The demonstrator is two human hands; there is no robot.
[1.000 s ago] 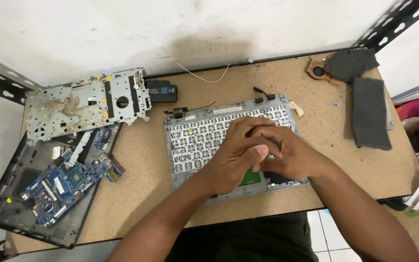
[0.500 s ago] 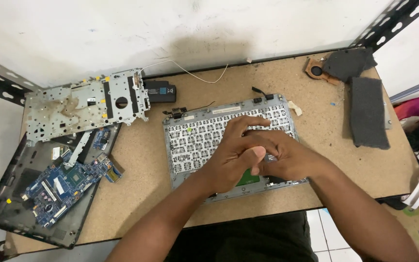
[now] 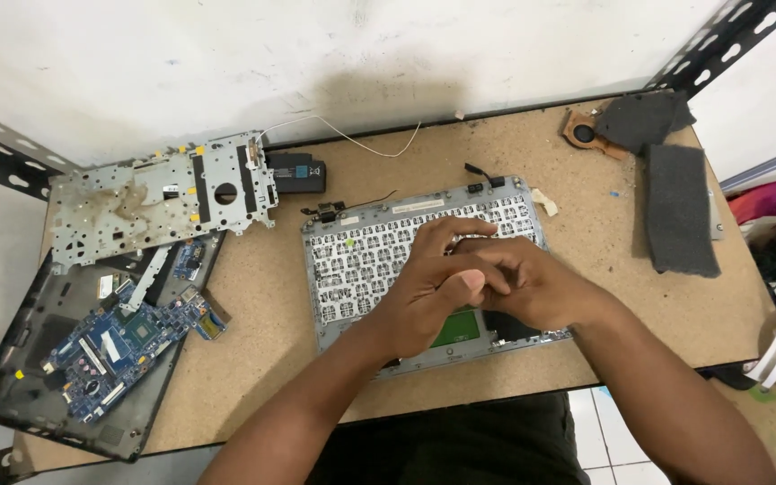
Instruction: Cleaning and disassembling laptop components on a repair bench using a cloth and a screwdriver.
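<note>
Your keyboard panel [image 3: 379, 256] lies face-down near the middle of the tabletop [image 3: 586, 359]. Your left hand [image 3: 424, 292] and right hand [image 3: 532, 292] meet over its lower half, fingers curled together; whether either grip has hold of anything, you cannot tell. Left of the panel sit a metal plate [image 3: 159, 198], a black battery [image 3: 296, 172] and a blue circuit board [image 3: 123, 341]. To its right lies grey foam [image 3: 680, 208].

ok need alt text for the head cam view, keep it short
Seen from above, a person's left hand and right hand meet over an upturned grey laptop keyboard panel on a particleboard table. A blue circuit board in a dark case lies at left.
</note>
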